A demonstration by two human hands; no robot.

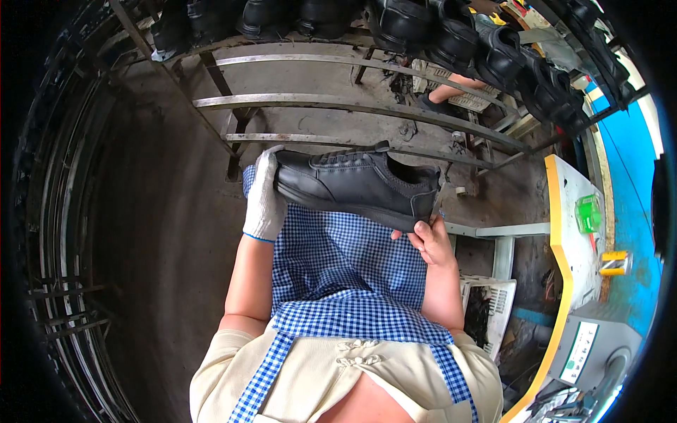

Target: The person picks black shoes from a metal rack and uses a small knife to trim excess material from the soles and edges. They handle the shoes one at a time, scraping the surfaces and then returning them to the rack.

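Observation:
A black lace-up shoe (352,185) is held sideways in front of my body, its toe to the left and its opening to the upper right. My left hand (265,197), in a white knitted glove with a blue cuff edge, is closed around the toe end. My bare right hand (431,243) is closed at the heel, with fingertips against the lower edge of the sole. Along the heel, just above the right fingers, runs a thin greyish strip that I cannot make out. Beneath the shoe spreads a blue checked apron (345,247).
Black shoes (403,22) line a rack at the far side, above its metal bars (352,104). Another person's leg (455,88) shows behind it. On the right stand a yellow-edged table (560,233), a green container (587,213), a grey machine (599,345) and a white crate (499,303).

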